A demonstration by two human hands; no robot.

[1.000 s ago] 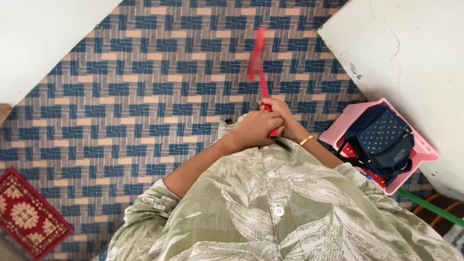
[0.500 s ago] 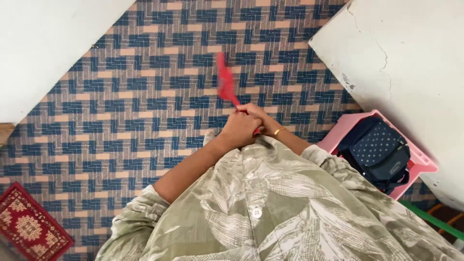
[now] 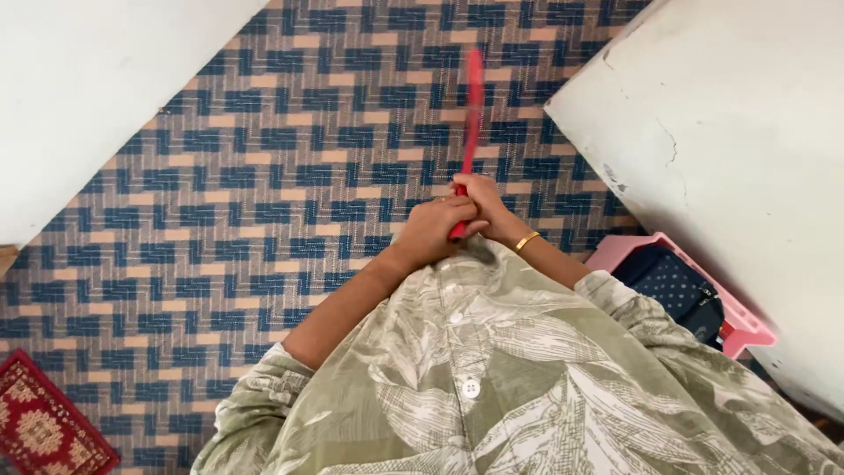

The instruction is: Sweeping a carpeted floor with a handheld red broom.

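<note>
Both my hands grip the handle of a long red tool [image 3: 472,114] whose flat head points away from me over the patterned carpet [image 3: 264,193]. My left hand [image 3: 435,230] wraps the lower handle. My right hand [image 3: 483,200], with a gold bangle [image 3: 527,241] at the wrist, clasps just above it. The tool's head is blurred, so its exact shape is unclear. My leaf-printed shirt [image 3: 527,369] fills the bottom of the view.
White walls stand at the upper left [image 3: 88,88] and right [image 3: 730,114]. A pink plastic basket [image 3: 747,321] holding a dark blue dotted bag [image 3: 673,286] sits by the right wall. A red patterned rug [image 3: 40,427] lies at the bottom left.
The red tool swung left and then back to the right, ending more upright. The view shifted, so the basket and rug slid toward the frame edges.
</note>
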